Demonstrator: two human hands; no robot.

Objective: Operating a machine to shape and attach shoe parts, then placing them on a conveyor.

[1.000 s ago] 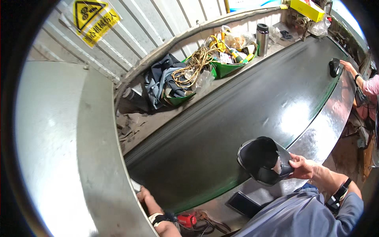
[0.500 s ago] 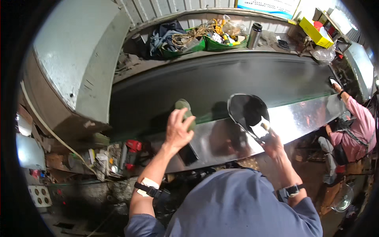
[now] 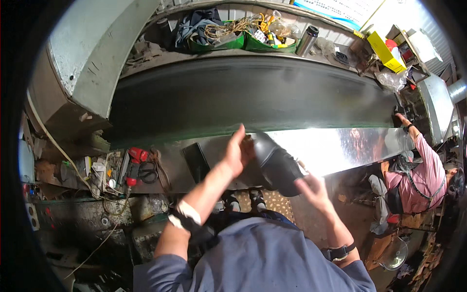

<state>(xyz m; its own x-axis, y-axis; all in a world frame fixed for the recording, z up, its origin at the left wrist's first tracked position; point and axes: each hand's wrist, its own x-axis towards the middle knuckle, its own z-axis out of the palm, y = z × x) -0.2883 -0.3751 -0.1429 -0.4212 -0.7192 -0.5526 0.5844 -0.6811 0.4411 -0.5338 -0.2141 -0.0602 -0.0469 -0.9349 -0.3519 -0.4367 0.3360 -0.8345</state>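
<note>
The right hand (image 3: 315, 191) grips the near end of a black shoe upper (image 3: 279, 165), held up over the front edge of a steel desk (image 3: 360, 143), between the hands. The upper's long axis slants from near right to far left, its narrower rounded end pointing far left, toward the left hand (image 3: 237, 153). That hand is stretched out beside it, blurred; whether it holds anything, I cannot tell. The step looks like turning and handling the upper; the next move seems to call for a steady right grip and the left hand's support. Beyond lie a dark belt (image 3: 243, 92) and green tubs (image 3: 216, 47).
</note>
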